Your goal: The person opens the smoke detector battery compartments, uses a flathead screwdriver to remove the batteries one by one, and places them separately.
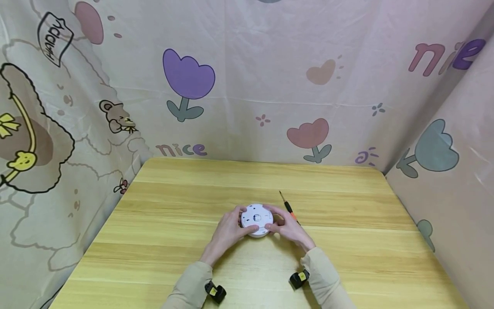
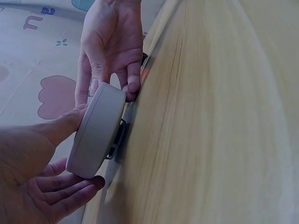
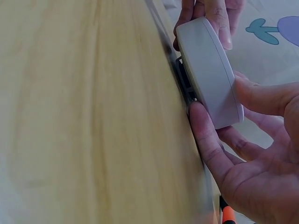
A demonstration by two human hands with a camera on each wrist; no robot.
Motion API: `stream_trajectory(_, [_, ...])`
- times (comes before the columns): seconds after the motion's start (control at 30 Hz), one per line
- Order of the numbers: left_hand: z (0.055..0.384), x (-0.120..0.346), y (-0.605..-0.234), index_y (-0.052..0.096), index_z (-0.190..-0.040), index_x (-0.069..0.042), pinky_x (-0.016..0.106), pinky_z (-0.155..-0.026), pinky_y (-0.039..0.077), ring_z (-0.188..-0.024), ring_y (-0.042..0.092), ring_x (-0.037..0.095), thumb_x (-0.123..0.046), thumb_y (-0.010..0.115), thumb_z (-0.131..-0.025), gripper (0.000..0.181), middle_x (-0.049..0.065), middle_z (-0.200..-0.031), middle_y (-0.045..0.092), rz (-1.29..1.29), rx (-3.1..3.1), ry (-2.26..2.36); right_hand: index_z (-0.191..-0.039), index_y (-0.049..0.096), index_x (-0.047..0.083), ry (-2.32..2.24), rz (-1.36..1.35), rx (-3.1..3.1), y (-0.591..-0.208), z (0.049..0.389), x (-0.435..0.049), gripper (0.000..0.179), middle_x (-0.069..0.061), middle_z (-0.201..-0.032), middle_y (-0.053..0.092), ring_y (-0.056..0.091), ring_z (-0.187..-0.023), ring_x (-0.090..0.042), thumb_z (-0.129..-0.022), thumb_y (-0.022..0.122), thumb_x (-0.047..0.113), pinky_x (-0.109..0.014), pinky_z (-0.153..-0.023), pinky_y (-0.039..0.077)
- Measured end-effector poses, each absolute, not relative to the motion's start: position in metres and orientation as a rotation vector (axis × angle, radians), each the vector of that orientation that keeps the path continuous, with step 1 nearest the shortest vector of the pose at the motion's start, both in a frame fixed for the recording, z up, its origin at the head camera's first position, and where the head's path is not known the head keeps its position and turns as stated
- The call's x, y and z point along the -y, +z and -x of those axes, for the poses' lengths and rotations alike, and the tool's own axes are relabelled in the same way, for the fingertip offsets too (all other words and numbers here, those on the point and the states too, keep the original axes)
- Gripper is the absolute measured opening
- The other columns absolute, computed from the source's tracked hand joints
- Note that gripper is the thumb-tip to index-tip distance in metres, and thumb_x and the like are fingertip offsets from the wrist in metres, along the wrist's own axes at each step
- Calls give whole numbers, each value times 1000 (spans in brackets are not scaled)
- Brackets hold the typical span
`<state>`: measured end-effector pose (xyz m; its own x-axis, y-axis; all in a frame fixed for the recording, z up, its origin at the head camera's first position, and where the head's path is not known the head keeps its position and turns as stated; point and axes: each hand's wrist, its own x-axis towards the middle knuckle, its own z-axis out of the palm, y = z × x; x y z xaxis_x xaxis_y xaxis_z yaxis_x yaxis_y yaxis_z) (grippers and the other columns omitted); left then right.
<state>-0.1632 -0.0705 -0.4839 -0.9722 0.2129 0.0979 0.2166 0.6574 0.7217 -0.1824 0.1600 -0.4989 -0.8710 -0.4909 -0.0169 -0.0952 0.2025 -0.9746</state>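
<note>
A round white smoke detector point(image 1: 257, 219) is held between both hands over the middle of the wooden table, its flat back with slots and small holes facing up. My left hand point(image 1: 228, 231) grips its left side, thumb on the back face and fingers round the rim. On the opposite side my right hand point(image 1: 288, 226) holds the rim, with its thumb at the near right edge. Both wrist views show the smooth side wall of the smoke detector point(image 2: 96, 133) and a dark slotted part point(image 3: 185, 79) jutting from its underside, close over the tabletop.
A small screwdriver point(image 1: 288, 207) with a black and orange handle lies just beyond the right hand, tip pointing away. The wooden table point(image 1: 173, 206) is bordered at the back and sides by printed cloth point(image 1: 247, 77). Black wrist cameras point(image 1: 299, 280) sit at both sleeves.
</note>
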Motion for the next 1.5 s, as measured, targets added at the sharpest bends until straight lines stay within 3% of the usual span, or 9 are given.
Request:
stream_trajectory(0.2, [163, 70, -483, 58, -128, -4, 44, -90, 56, -107, 64, 28, -44, 82, -80, 67, 16, -124, 67, 395, 2866, -1205, -154, 37, 2, -1678, 581, -2192, -497, 182, -161, 69, -31, -158, 33, 71, -95, -21, -92, 68, 2, -27, -80, 62])
stream_trajectory(0.47, [165, 68, -483, 58, -126, -5, 34, -80, 53, -97, 59, 18, -42, 83, -80, 64, 8, -118, 63, 406, 2871, -1170, -153, 37, 0, -1670, 625, -2200, -496, 183, -163, 70, -34, -155, 36, 74, -93, -25, -90, 69, 0, -27, -78, 63])
stream_trajectory(0.67, [164, 68, -482, 57, -127, -4, 44, -88, 56, -106, 62, 24, -43, 82, -81, 65, 11, -123, 62, 410, 2876, -1163, -153, 36, -2, -1665, 605, -2188, -495, 184, -163, 70, -34, -155, 36, 73, -93, -32, -90, 68, -3, -29, -78, 64])
stream_trajectory(0.97, [163, 68, -483, 54, -134, -1, 52, -96, 54, -116, 62, 31, -43, 78, -85, 68, 16, -131, 60, 449, 2872, -1175, -153, 37, -2, -1657, 616, -2189, -494, 185, -164, 71, -35, -153, 39, 74, -91, -31, -90, 69, -2, -31, -78, 64])
stream_trajectory(1.3, [163, 66, -480, 57, -132, -4, 51, -93, 55, -112, 64, 31, -44, 77, -85, 66, 15, -129, 61, 454, 2896, -1079, -150, 41, -1, -1655, 605, -2190, -493, 187, -163, 68, -34, -136, 51, 73, -84, -21, -89, 70, -2, -38, -74, 65])
stream_trajectory(1.5, [163, 64, -480, 57, -132, -3, 49, -92, 54, -107, 64, 28, -45, 77, -85, 66, 14, -126, 62, 452, 2893, -1043, -149, 42, -1, -1648, 575, -2215, -491, 186, -160, 66, -36, -132, 51, 74, -81, -29, -89, 69, -2, -42, -71, 65])
